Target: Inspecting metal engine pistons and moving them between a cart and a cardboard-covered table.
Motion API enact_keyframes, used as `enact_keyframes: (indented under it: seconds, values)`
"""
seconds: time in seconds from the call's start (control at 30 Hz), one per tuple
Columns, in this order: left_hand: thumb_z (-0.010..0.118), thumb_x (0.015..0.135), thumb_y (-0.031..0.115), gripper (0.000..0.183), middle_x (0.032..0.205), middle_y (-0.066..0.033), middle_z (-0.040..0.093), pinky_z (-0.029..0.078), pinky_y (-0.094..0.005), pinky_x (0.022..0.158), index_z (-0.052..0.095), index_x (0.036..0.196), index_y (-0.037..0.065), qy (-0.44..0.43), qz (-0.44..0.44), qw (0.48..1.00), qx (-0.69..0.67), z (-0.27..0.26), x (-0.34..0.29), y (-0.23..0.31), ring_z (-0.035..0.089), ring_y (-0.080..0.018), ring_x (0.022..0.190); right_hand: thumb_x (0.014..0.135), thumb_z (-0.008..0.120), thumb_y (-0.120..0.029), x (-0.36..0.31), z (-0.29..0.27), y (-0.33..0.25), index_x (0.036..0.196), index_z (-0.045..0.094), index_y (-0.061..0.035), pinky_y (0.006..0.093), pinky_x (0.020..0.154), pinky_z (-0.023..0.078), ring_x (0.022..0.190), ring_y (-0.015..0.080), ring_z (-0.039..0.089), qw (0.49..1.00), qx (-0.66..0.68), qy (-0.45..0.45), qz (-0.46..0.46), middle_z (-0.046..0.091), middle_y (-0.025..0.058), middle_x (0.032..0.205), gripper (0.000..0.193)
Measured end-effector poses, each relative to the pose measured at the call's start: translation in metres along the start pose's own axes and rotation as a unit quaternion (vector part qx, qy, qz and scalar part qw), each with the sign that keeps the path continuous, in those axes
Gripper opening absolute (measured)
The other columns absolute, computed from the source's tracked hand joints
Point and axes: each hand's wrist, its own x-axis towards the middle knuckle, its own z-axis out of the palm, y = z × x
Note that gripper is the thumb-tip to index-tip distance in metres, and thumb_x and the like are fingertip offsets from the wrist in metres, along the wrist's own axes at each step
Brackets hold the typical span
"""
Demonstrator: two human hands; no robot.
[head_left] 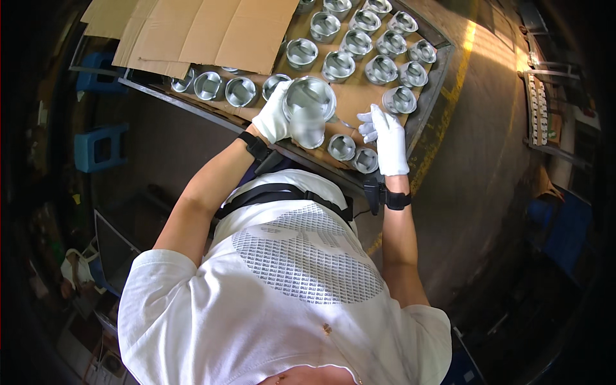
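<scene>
My left hand (274,115), in a white glove, grips a shiny metal piston (310,96) by its side. The piston is lifted over the near edge of the cardboard-lined cart, and its lower part is smeared. My right hand (387,140), also gloved in white, is open with the fingers apart and nothing in it. It is just below a standing piston (399,100) near the cart's right side. Between my hands stand two more pistons, one (341,147) beside the other (366,160). A thin dark thing by the lifted piston is too small to make out.
Several pistons stand in rows on the cardboard sheet (359,102). More cardboard (212,32) covers the far left part. A metal rim (431,96) edges the cart. Blue stools (101,147) stand to the left; a rack of white parts (538,109) is far right.
</scene>
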Motion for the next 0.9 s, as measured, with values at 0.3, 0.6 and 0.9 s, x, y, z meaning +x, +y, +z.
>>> enact_keyframes:
  seconds: [0.3, 0.6, 0.9]
  values:
    - [0.049, 0.093, 0.039, 0.045, 0.127, -0.0150, 0.057, 0.046, -0.0485, 0.097, 0.054, 0.125, 0.007, 0.022, -0.023, 0.999, -0.002, 0.025, -0.007, -0.001, 0.058, -0.0314, 0.111, 0.095, 0.058, -0.035, -0.009, 0.010, -0.013, 0.103, 0.065, 0.0013, 0.0238, 0.051, 0.046, 0.055, 0.0081, 0.057, 0.987, -0.124, -0.104, 0.003, 0.065, 0.0043, 0.075, 0.038]
    - [0.045, 0.097, 0.046, 0.048, 0.118, -0.0096, 0.063, 0.053, -0.0455, 0.084, 0.051, 0.128, 0.011, 0.032, -0.186, 0.965, 0.182, 0.009, 0.000, -0.014, 0.063, -0.0261, 0.104, 0.085, 0.064, -0.014, 0.035, -0.002, 0.080, 0.091, 0.060, 0.0012, 0.0287, 0.046, 0.045, 0.052, 0.0136, 0.058, 0.989, -0.040, -0.122, 0.068, 0.061, 0.0067, 0.067, 0.017]
    - [0.045, 0.096, 0.042, 0.047, 0.121, -0.0131, 0.062, 0.047, -0.0378, 0.091, 0.053, 0.128, 0.008, 0.055, -0.204, 0.954, 0.212, -0.019, -0.018, -0.008, 0.061, -0.0247, 0.105, 0.080, 0.053, -0.020, 0.141, -0.034, 0.134, 0.091, 0.068, -0.0053, 0.0490, 0.077, 0.051, 0.088, 0.0405, 0.065, 0.880, -0.475, 0.002, -0.009, 0.067, 0.0240, 0.089, 0.023]
